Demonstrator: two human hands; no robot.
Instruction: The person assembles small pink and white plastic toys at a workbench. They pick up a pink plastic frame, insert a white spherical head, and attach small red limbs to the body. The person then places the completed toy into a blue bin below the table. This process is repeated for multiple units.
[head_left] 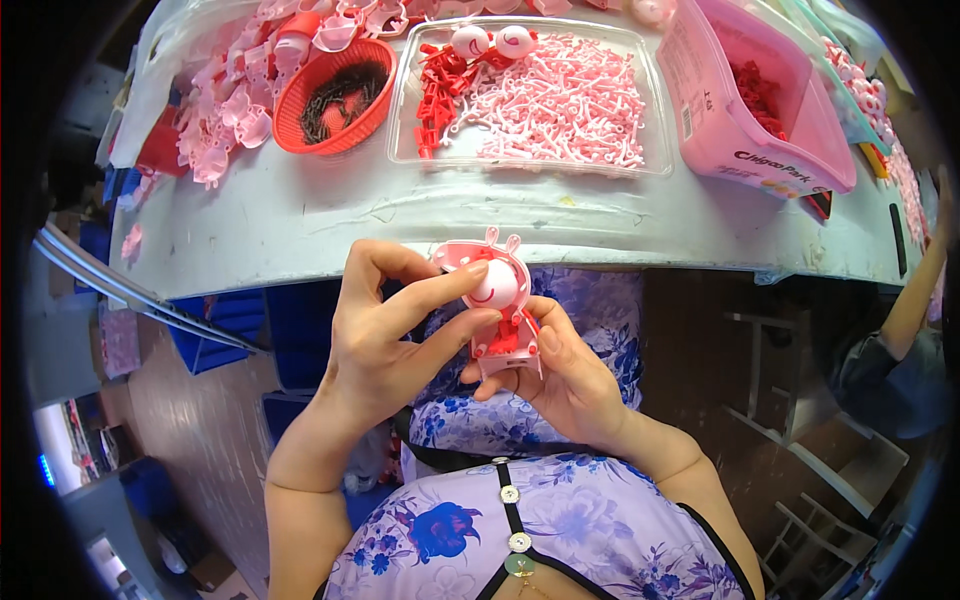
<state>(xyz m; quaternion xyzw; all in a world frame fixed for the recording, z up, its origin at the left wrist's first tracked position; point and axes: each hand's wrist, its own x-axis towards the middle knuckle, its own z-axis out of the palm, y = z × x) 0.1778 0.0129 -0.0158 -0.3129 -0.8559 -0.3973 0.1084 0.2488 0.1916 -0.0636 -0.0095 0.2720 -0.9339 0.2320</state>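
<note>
Just in front of the table edge I hold a pink plastic toy shell [512,363] with two small ears at its top. A white ball [493,290] with a curved red line on it sits in the upper part of the shell. Below the ball a red plastic piece [507,335] lies inside the shell. My left hand [385,335] is closed at the ball, index finger and thumb pressed on it from the left. My right hand [570,375] grips the shell's lower right side, thumb in front and fingers behind, partly hidden.
A clear tray [400,140] holds pale pink pegs, red pieces and two white balls. Left of it stands a red basket [290,135] of dark small parts, beside heaped pink shells [215,135]. At right are a pink bin [705,110] and another person's arm [915,290].
</note>
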